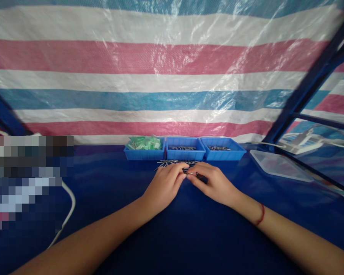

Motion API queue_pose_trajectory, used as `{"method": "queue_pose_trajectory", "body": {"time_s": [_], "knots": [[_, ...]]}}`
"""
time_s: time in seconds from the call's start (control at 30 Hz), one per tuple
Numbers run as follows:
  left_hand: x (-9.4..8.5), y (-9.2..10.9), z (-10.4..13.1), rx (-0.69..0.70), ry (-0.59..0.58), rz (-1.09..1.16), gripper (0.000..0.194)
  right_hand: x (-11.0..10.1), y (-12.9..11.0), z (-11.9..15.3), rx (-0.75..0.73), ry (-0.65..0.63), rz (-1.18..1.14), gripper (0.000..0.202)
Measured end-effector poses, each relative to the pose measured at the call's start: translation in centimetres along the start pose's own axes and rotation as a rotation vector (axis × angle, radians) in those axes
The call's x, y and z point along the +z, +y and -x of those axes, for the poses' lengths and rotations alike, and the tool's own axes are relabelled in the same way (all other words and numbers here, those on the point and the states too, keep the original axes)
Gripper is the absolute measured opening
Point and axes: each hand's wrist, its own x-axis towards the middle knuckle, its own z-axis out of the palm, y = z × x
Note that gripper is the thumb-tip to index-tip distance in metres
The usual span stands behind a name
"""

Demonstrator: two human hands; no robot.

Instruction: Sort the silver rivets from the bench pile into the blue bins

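My left hand point(166, 184) and my right hand point(216, 185) meet fingertip to fingertip above the dark blue table. A thin silvery piece point(190, 173) shows at the pinched fingertips of my right hand; its exact kind is too small to tell. My left fingers are also pinched, and what lies in them is mostly hidden. Just behind the hands, a loose pile of thin dark and silvery rods point(167, 162) lies on the table, partly covered by my fingers.
Three blue bins stand in a row: a left bin point(143, 154) with green packets, a middle bin point(185, 155) with thin rods, and a right bin point(225, 155) with small dark pieces. A clear plastic lid point(281, 166), a power strip point(301, 144) and a white cable point(72, 198) lie at the sides.
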Motion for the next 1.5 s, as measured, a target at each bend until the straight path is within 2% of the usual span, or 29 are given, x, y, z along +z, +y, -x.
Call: {"method": "queue_pose_trajectory", "body": {"time_s": [0.13, 0.3, 0.6, 0.9, 1.5], "knots": [[-0.07, -0.14, -0.20, -0.094, 0.066, 0.145, 0.036, 0.21, 0.43, 0.03, 0.121, 0.035, -0.104, 0.020], [-0.24, -0.25, -0.45, -0.103, 0.080, 0.181, 0.008, 0.60, 0.68, -0.05, 0.225, 0.056, -0.267, 0.026], [-0.39, -0.23, -0.51, -0.165, 0.081, 0.202, 0.007, 0.61, 0.50, -0.07, 0.240, 0.033, -0.332, 0.026], [-0.35, -0.33, -0.44, -0.135, 0.073, 0.202, 0.007, 0.73, 0.46, -0.02, 0.236, 0.024, -0.268, 0.023], [-0.39, -0.16, -0.52, -0.113, 0.080, 0.183, 0.006, 0.69, 0.51, 0.08, 0.264, 0.124, -0.204, 0.014]]}}
